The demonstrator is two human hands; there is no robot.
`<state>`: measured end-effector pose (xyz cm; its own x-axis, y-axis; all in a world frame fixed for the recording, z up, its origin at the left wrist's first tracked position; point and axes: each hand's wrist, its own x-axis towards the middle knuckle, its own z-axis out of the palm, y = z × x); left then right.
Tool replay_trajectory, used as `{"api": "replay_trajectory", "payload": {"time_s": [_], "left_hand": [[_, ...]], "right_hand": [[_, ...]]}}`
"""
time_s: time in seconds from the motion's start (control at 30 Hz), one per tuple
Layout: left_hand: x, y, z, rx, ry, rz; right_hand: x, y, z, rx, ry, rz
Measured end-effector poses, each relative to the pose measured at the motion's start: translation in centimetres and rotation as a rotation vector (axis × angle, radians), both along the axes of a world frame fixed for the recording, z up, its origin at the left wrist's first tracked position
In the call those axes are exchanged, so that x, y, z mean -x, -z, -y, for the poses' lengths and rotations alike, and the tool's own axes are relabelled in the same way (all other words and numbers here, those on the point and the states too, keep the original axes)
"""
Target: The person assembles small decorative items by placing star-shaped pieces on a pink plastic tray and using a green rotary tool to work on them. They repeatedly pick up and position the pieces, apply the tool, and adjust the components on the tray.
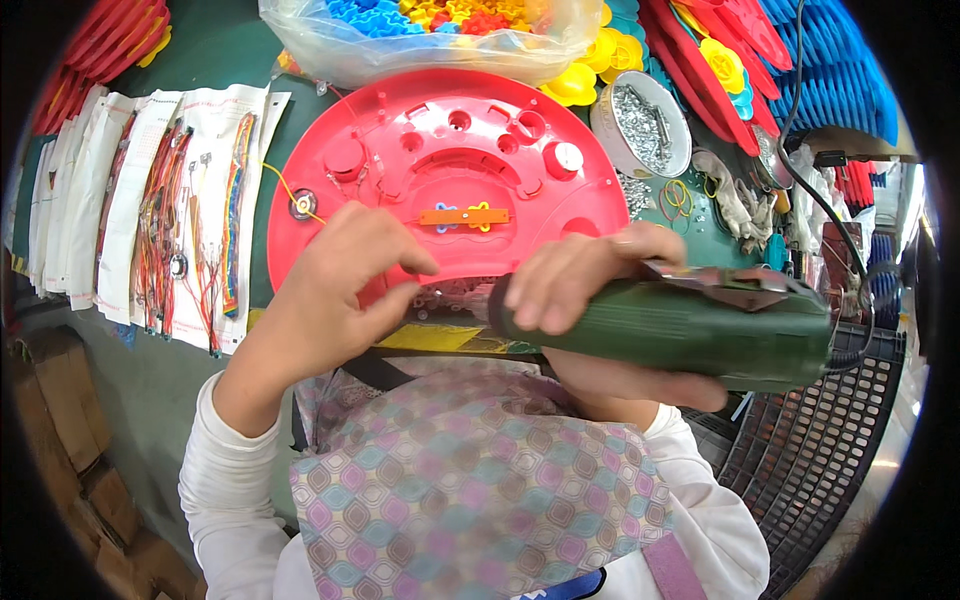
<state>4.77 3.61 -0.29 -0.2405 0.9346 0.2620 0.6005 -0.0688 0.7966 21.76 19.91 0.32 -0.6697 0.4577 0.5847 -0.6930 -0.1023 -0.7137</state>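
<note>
The red shell (pixel 400 240) lies on the green table (pixel 225 40), and clock hours here are read from its middle. The left hand (pixel 340 285) is at about seven, over the shell's near rim, its fingers curled and half-open, the thumb and forefinger tips apart. The right hand (pixel 575 275), slightly blurred, is at about four, wrapped around the green tool (pixel 690 340), which lies nearly sideways just in front of the rim; a black cord (pixel 849 361) leaves its right end. Inside the shell, a little toward six, an orange strip (pixel 440 217) sits across small blue and yellow pieces (pixel 480 226). A round speaker (pixel 303 204) with a yellow wire (pixel 281 178) is at nine, by the shell's edge. Beyond it, also at nine, wire bundles (pixel 165 215) lie on white sheets (pixel 120 230). At twelve, a clear bag (pixel 420 58) holds blue, yellow and red pieces. A bowl (pixel 612 130) of screws (pixel 640 125) is between two and three, near yellow and red bands (pixel 676 200). Farther out toward two are blue parts (pixel 840 75); a black crate (pixel 820 440) is toward four.
</note>
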Motion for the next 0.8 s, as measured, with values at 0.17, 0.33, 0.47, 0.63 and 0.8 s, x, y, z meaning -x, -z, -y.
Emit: {"api": "replay_trajectory", "payload": {"time_s": [0.17,0.33,0.47,0.63,0.8], "left_hand": [[-0.8,0.0,-2.6,-0.030,0.055,-0.063],[-0.4,0.4,-5.1,-0.102,0.073,-0.208],[-0.3,0.5,-6.5,-0.140,0.069,-0.496],[-0.4,0.9,-7.8,-0.136,0.109,-0.595],[-0.5,1.3,-8.5,-0.185,0.074,-0.569]], "right_hand": [[-0.3,-1.9,-2.0,-0.008,0.059,-0.067],[0.0,-2.2,-3.6,-0.019,0.112,-0.063],[0.3,-1.6,-4.8,-0.040,0.125,-0.067],[0.7,-1.1,-5.7,-0.008,0.151,-0.076],[0.6,-1.4,-5.5,-0.006,0.188,0.022]]}}
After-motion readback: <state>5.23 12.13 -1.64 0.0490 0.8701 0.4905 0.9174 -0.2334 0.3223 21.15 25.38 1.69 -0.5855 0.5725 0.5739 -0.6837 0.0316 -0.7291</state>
